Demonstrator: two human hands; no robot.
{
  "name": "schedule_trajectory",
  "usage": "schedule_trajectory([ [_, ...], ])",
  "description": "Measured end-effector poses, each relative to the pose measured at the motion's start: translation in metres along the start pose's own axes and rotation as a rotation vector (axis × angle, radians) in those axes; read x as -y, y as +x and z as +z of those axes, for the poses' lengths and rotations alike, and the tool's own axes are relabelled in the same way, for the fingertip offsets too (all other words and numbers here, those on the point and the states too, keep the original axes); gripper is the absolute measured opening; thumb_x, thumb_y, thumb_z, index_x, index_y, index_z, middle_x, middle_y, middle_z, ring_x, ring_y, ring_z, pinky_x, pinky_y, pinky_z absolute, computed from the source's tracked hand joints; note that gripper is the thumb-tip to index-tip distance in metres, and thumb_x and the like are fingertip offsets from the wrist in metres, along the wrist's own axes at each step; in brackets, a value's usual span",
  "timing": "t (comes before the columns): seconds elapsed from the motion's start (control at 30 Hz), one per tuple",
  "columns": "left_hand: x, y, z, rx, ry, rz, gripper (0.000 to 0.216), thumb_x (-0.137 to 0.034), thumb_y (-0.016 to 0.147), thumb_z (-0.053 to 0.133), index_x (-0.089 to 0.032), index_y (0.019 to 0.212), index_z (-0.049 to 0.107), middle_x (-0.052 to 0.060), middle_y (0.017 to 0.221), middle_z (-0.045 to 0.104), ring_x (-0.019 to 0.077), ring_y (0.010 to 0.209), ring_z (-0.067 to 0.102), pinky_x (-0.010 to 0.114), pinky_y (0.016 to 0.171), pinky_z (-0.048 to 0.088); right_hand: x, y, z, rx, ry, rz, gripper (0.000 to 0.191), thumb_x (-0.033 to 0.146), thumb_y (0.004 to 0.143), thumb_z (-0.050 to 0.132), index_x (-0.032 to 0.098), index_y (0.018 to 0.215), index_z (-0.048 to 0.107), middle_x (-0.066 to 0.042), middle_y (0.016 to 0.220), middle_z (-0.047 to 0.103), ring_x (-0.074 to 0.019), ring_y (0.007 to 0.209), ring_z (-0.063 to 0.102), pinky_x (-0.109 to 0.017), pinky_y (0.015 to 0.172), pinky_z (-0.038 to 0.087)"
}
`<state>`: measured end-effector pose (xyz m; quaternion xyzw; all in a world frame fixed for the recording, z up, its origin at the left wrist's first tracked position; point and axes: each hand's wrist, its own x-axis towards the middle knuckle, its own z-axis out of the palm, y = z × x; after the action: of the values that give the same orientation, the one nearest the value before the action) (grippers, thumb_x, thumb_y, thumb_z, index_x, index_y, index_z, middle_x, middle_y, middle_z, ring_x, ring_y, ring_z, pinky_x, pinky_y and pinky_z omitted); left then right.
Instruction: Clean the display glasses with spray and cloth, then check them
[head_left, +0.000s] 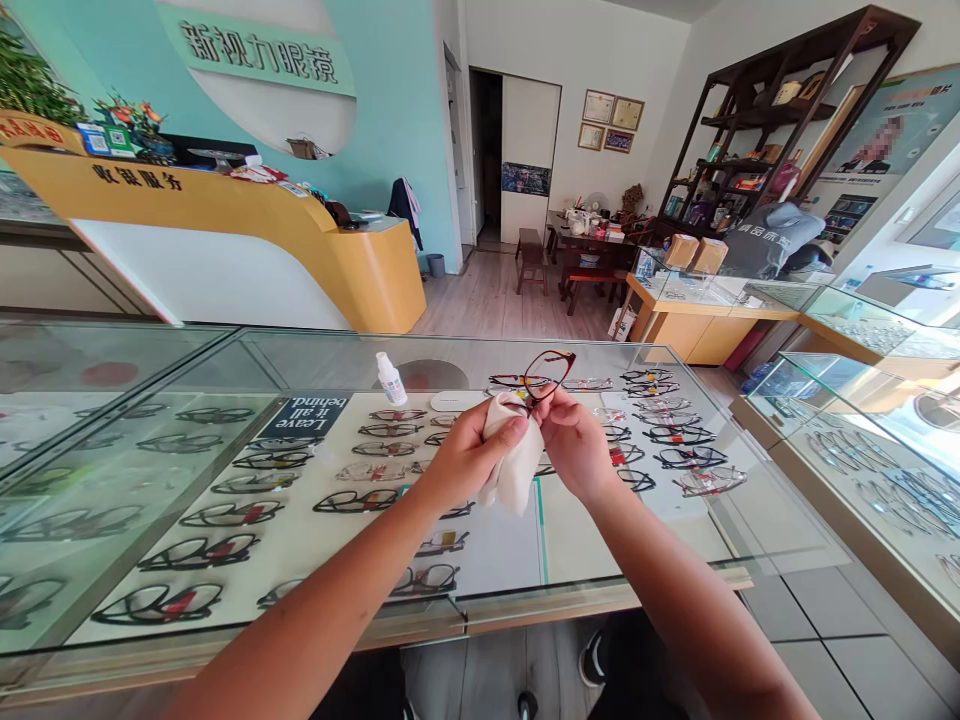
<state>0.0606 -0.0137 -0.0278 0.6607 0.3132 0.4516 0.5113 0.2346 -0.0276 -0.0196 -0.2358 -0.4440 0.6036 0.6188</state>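
Note:
Above a glass display counter (225,350), both my hands meet at a pair of dark red glasses (546,372). My left hand (465,455) is closed on a white cloth (514,460), which hangs down and presses against the frame. My right hand (574,440) pinches the glasses by the frame near one lens. A small white bottle (391,380) stands tilted on the glass just left of the hands. Rows of glasses (247,480) lie on white trays inside the counter below.
More glass counters (862,400) run along the right side. A yellow and white service desk (225,230) stands at the back left. Dark wooden table and stools (570,255) and a tall shelf (765,120) sit at the back. My shoes (592,660) show below.

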Motion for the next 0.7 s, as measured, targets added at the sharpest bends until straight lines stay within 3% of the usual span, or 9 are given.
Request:
schedule_trajectory([
  [0.17,0.002,-0.001,-0.001,0.104,0.022,0.007,0.059,-0.070,0.100,0.071,-0.020,0.132,0.074,0.009,0.113,0.078,0.0251,0.102,0.070,0.034,0.091,0.058,-0.002,-0.002,0.000,-0.124,-0.002,0.022,0.028,0.047,0.081,0.088,0.025,0.081,0.070,0.001,0.079,0.061,-0.0177,0.072,0.049,-0.030,0.068,0.042],
  [0.3,0.003,0.000,0.000,0.117,-0.001,0.032,0.060,-0.067,0.099,0.076,-0.021,0.138,0.074,0.013,0.129,0.078,0.0306,0.118,0.072,0.038,0.102,0.058,-0.006,-0.001,-0.002,-0.145,-0.007,0.035,0.038,0.057,0.076,0.097,0.025,0.084,0.076,0.000,0.083,0.068,-0.0185,0.075,0.057,-0.031,0.070,0.049],
  [0.4,0.005,0.002,0.001,0.037,0.029,0.050,0.060,-0.071,0.098,0.074,-0.020,0.130,0.076,0.010,0.115,0.080,0.0265,0.104,0.071,0.035,0.092,0.058,-0.012,0.000,-0.004,-0.143,-0.088,-0.005,0.040,0.062,0.078,0.095,0.026,0.082,0.079,0.000,0.082,0.069,-0.0198,0.079,0.059,-0.033,0.074,0.051],
  [0.57,0.007,0.004,0.003,-0.150,0.053,0.021,0.068,-0.086,0.096,0.064,-0.019,0.098,0.079,0.004,0.080,0.071,0.0203,0.077,0.062,0.032,0.073,0.051,-0.016,0.001,-0.003,-0.084,-0.171,-0.076,0.031,0.057,0.078,0.097,0.029,0.083,0.084,-0.003,0.094,0.076,-0.0238,0.096,0.068,-0.038,0.090,0.056],
  [0.7,0.014,0.006,0.003,-0.154,-0.083,-0.039,0.065,-0.086,0.093,0.069,-0.021,0.089,0.078,0.004,0.074,0.071,0.0243,0.081,0.070,0.034,0.075,0.056,-0.009,0.001,-0.002,-0.129,-0.153,-0.079,0.026,0.051,0.078,0.096,0.028,0.083,0.086,-0.003,0.098,0.074,-0.0229,0.096,0.067,-0.038,0.090,0.056],
])
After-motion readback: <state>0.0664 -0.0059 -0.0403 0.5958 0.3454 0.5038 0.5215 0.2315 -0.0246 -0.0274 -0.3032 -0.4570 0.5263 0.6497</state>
